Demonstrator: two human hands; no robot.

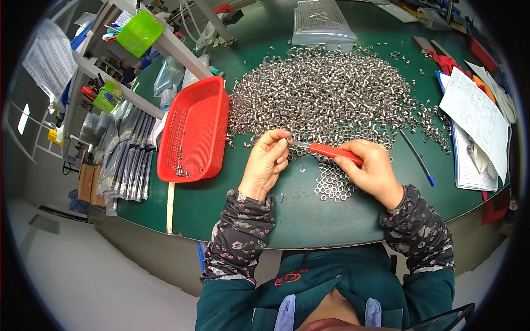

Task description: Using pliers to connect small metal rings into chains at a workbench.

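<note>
My left hand [262,165] is closed in a pinch, holding a small metal ring [289,141] between thumb and forefinger. In my right hand [375,170] is a red-handled knife [330,151]; its thin metal tip points left and meets the ring. Whether the tip goes into the ring or rests against its edge is too small to tell. Beyond both hands spreads a large heap of small metal rings [320,91]. A flat single layer of rings [334,186] lies just below the knife, close to my right hand. Thin curled shavings [298,195] lie on the table between my forearms.
A red plastic basket [222,110] with a few metal pieces stands left on the green table [320,229]. Right of the heap lie a blue pen [418,157] and stacked papers [477,118]. Bagged parts [323,22] lie at the back. A shelf frame [185,52] rises at the left.
</note>
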